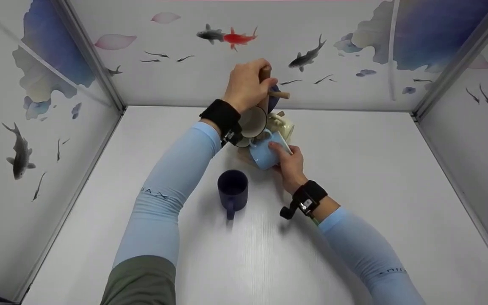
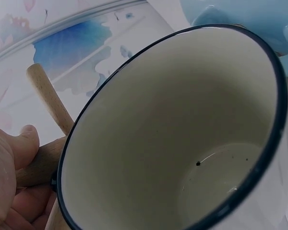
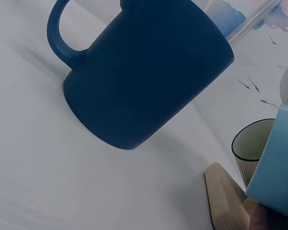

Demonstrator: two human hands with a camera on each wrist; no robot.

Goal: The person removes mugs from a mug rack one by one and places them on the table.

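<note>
A wooden mug rack stands at the back of the white table, and my left hand grips the top of its post. A cream-lined mug with a dark rim hangs on the rack just below that hand and fills the left wrist view, beside a wooden peg. My right hand holds a light blue mug tilted against the rack's lower part. This blue mug shows above the rack's wooden base. A pale yellow mug hangs behind.
A dark navy mug stands upright on the table in front of the rack with its handle toward me, and looms large in the right wrist view. Walls printed with fish close off the left, back and right sides.
</note>
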